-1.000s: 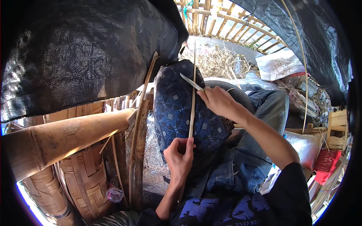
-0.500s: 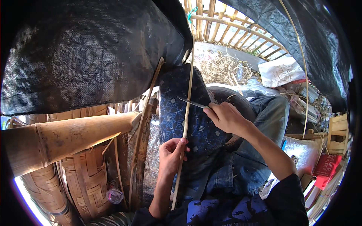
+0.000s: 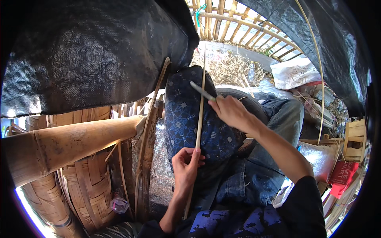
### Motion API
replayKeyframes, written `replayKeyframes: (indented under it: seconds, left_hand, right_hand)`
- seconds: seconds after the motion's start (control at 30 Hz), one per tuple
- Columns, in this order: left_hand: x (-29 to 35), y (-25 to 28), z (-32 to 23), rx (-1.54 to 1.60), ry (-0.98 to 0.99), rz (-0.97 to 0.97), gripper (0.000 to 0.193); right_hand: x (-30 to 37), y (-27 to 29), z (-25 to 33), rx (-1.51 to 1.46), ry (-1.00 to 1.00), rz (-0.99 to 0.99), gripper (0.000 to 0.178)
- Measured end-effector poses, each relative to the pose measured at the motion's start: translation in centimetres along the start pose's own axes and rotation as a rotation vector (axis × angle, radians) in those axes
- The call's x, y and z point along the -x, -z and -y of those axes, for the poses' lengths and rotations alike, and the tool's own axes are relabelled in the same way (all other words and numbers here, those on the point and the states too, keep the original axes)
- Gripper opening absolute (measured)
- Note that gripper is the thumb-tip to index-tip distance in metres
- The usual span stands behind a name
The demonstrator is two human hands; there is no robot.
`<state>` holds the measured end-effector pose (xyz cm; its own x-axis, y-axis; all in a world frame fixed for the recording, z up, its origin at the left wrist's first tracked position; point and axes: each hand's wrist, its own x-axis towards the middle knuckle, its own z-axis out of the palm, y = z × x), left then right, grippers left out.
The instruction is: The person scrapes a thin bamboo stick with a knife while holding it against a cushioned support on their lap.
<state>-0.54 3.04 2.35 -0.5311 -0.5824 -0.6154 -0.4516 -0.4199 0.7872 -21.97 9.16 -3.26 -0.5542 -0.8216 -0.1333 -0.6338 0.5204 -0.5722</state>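
My left hand point(image 3: 185, 166) pinches a long, thin bamboo strip point(image 3: 201, 115) between thumb and fingers. The strip runs upward away from me over a dark blue patterned cloth point(image 3: 180, 123) on my leg, and its lower end passes beneath my left wrist. My right hand point(image 3: 234, 114) is closed round the handle of a knife point(image 3: 203, 92). The narrow blade crosses the strip well above my left hand, its tip pointing up and left. The knife's handle is mostly hidden in the fist.
A thick bamboo pole point(image 3: 79, 144) juts in from the left, above woven bamboo baskets point(image 3: 85, 190). Black plastic sheeting point(image 3: 91, 59) hangs at upper left. Dry shavings point(image 3: 228, 67) lie beyond my legs, near a slatted bamboo fence point(image 3: 238, 27). A red bag point(image 3: 343, 179) is at far right.
The knife and my right hand have moved slightly up and left along the strip, and the blade has turned. The strip's far end has dropped lower in view; my left hand has shifted slightly right.
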Motion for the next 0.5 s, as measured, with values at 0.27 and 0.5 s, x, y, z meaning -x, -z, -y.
replayKeyframes:
  seconds: [0.27,0.5]
  left_hand:
    - [-1.2,0.3,-1.1,-0.075,-0.024,0.027,0.026]
    - [-1.4,0.3,-1.2,-0.382,-0.18,-0.025,0.045]
  right_hand:
    - [-4.1,1.4,-2.9,-0.185,-0.091,0.019,0.049]
    - [-0.6,2.4,-0.7,-0.298,0.01,-0.155,0.043]
